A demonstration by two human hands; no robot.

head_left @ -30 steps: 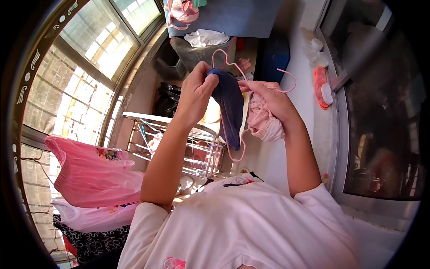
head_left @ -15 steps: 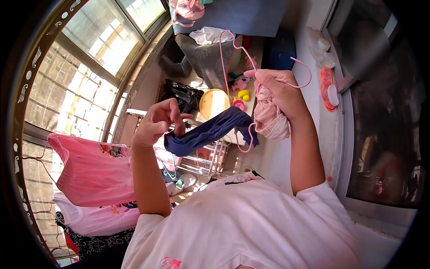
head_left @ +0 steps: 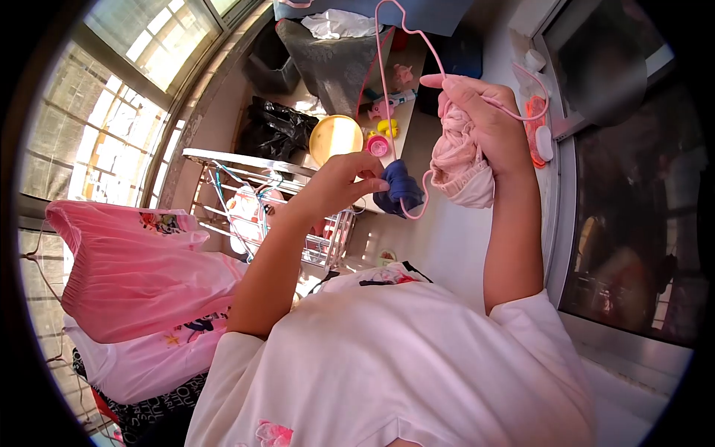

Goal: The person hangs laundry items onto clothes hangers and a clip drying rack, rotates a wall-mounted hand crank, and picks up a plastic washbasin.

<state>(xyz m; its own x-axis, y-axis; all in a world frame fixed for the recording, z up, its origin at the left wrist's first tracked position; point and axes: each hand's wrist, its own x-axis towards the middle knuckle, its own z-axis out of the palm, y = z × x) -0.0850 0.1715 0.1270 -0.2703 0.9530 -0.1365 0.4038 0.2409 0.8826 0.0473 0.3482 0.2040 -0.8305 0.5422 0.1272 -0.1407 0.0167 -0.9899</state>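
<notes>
My right hand [head_left: 491, 123] is closed around a pink clothes hanger [head_left: 383, 67], its hook curving out to the right. Bunched beneath those fingers is a pale pink garment [head_left: 460, 164] with gathered edges. A navy cloth [head_left: 401, 188] sits crumpled around the hanger's lower left end. My left hand [head_left: 342, 179] pinches the navy cloth at its left side, thumb and fingers together. What kind of garment the navy cloth is, I cannot make out.
A pink garment [head_left: 141, 261] and other clothes hang at left by the barred window [head_left: 112, 112]. Below my left arm stands a metal rack [head_left: 320, 249] holding hangers. Beyond are a black plastic bag [head_left: 275, 134] and a yellow basin [head_left: 335, 140]. An orange brush [head_left: 535, 134] lies on the right ledge.
The navy cloth, stretched out leftward before, is now bunched compactly at the hanger's end. My left hand has moved right to it. My right hand and the hanger appear slightly higher and farther right.
</notes>
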